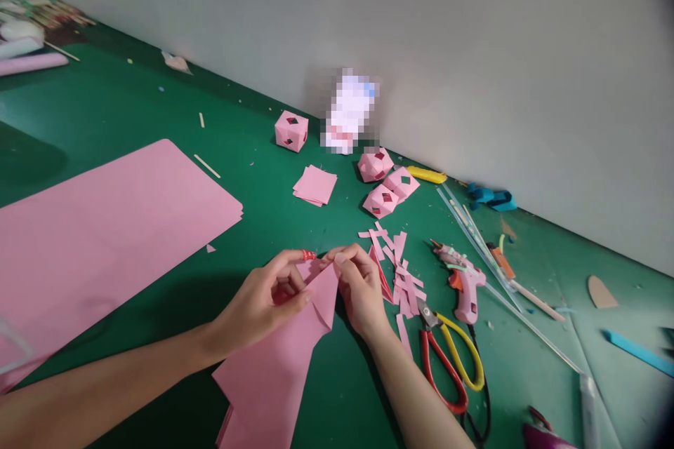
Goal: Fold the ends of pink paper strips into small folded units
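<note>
A pink paper sheet with a folded flap lies between my hands. My left hand grips it from the left, thumb on top, with something red wrapped round one fingertip. At the flap's upper corner, the thumb and fingers of my right hand pinch the paper. Just right of that hand are a folded pink paper piece with red edges and a heap of pink paper strips. More pink paper shows beneath the sheet at the bottom; how many layers there are is hidden.
Scissors and a glue gun lie to the right. Several folded pink paper boxes and a stack of pink squares are farther back. A blurred phone-like screen leans on the wall. Large pink sheets cover the left.
</note>
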Available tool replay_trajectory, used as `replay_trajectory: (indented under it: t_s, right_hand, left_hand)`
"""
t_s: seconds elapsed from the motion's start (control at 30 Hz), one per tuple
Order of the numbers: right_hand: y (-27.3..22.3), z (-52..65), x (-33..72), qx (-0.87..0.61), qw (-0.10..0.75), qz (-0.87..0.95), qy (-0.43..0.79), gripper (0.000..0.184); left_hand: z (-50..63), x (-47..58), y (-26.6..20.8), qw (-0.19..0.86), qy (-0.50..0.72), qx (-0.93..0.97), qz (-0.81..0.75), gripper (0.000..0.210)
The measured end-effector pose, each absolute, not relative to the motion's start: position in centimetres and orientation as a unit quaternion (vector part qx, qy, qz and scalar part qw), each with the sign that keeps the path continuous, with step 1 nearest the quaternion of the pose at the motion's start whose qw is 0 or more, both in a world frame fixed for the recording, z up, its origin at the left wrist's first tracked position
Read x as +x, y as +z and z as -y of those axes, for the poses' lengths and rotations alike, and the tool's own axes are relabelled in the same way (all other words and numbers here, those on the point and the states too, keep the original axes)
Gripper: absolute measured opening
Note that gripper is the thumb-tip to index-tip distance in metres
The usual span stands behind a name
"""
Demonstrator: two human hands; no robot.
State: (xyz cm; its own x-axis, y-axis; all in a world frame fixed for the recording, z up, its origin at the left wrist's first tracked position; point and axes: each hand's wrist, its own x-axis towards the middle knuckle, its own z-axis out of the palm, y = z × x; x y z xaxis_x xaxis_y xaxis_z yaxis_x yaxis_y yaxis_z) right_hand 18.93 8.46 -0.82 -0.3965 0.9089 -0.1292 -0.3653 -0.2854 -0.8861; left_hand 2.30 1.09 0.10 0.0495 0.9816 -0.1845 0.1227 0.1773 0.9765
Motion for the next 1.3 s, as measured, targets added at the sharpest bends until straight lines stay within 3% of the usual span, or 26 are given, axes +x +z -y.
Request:
replay_trajectory:
  t_s: [0.33,0.6,0.87,1.3]
  right_hand:
    - [-0.76,-8.51,18.98,-0.342,0.425,0.445,0.710,0.008]
    - [-0.98,-8.45,18.98,-0.357,0.435,0.424,0.710,0.018]
    - [-0.85,-8.51,18.82,-0.398,0.387,0.450,0.700,0.022]
    - [-0.76,-8.25,18.80,-0.457,0.377,0.547,0.591,0.043]
  left_hand:
    - [-1.24,2.11,-0.03,0.529,0.406,0.499,-0.553,0.044]
    - [-1.09,2.18,-0.16,0.535,0.397,0.501,-0.553,0.042]
    - [-1.09,2.16,-0.03,0.528,0.430,0.461,-0.568,0.050]
    - [-1.24,2.24,0.55,0.521,0.411,0.483,-0.571,0.046]
